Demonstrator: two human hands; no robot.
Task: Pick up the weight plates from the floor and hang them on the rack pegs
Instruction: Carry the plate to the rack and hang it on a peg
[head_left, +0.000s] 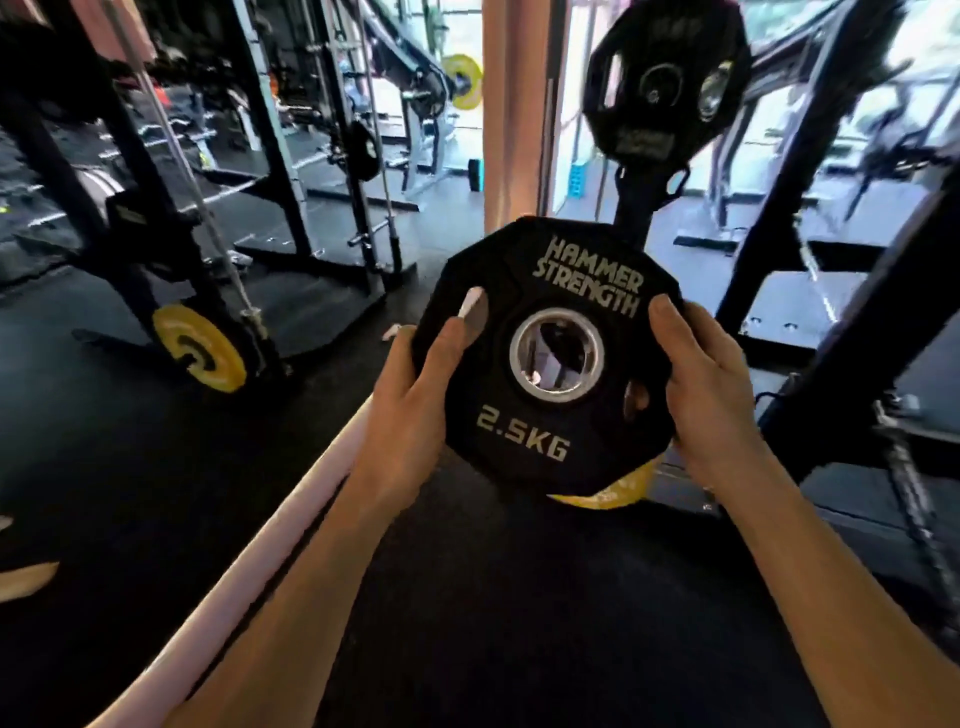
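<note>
Fingers of left hand (415, 395) curled round left rim of black weight plate (545, 358), thumb lying over its face toward a grip slot. Fingers of right hand (711, 400) wrapped round right rim, thumb tip on the face near the lettering. Both gripping; plate held off the floor (156, 467) between them, face toward the head camera, tilted a little clockwise.

Marked "2.5KG", "HAMMER STRENGTH". Steel-lined centre hole (557, 356) midway between the two sets of fingers, unobstructed.

Beyond and above the fingers: upright rack post (636, 200) carrying a larger black plate (665, 78) already hung. Peg for the held plate not made out; possibly hidden behind it.

Just below right fingers, partly hidden by the held plate: edge of a yellow plate (608, 493), low down, whether on the floor or on a low peg cannot tell. Well off to the left of the fingers, another yellow plate (200, 348) low on a separate machine.

Handling, as judged: light for a plate, rigid, rubber-coated so not slippery; a two-handed rim grip more than enough. Best kept at opposite rims or through the slots, clear of the centre hole, so fingers stay out of the way when sliding onto a peg. Little risk beyond a pinch against the post.
</note>
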